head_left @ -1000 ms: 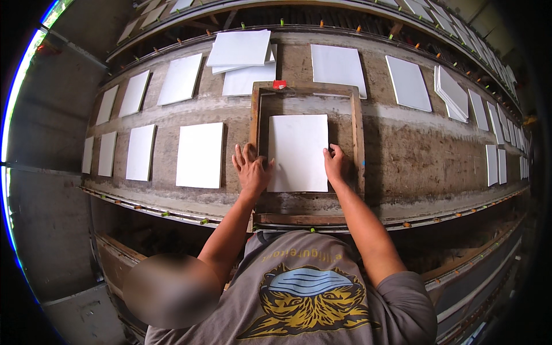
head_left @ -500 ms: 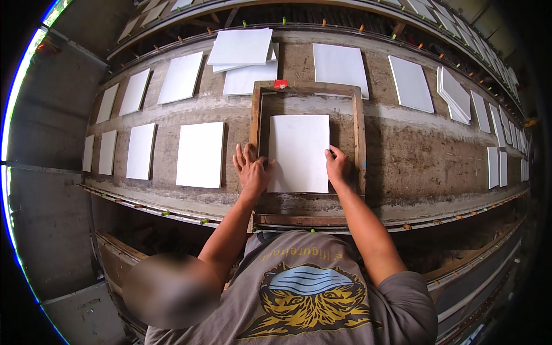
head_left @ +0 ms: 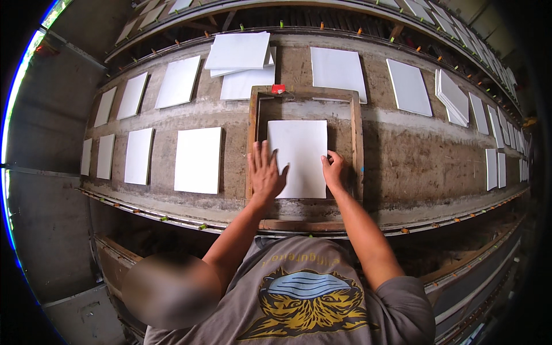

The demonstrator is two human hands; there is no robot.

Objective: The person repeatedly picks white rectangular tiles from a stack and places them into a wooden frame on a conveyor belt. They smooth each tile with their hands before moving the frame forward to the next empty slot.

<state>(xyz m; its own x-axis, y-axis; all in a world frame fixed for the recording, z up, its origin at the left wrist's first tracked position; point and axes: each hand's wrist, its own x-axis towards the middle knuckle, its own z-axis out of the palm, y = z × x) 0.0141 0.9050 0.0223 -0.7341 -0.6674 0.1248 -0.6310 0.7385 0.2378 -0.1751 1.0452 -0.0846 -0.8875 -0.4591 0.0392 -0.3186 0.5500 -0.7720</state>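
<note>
A white rectangular panel (head_left: 302,155) lies flat on the table inside a wooden frame (head_left: 357,132). The panel is seen through the frame's opening; whether a mesh spans it I cannot tell. My left hand (head_left: 267,175) is open with its fingers spread, over the frame's left bar and the panel's left edge. At the opposite edge, my right hand (head_left: 335,171) is closed, its thumb and forefinger pinching the panel's right side. A small red piece (head_left: 278,89) sits on the frame's far bar.
Several similar white panels (head_left: 198,160) stand in rows along the long brown table (head_left: 402,172). To the far left of the frame, some panels (head_left: 237,50) overlap in a pile. Orange and green pegs (head_left: 405,230) line the table rails. Another long table runs beyond.
My left hand has shifted right, from the frame's left bar onto the panel's left edge, with its fingers stretched forward. The right hand stays at the panel's right edge.
</note>
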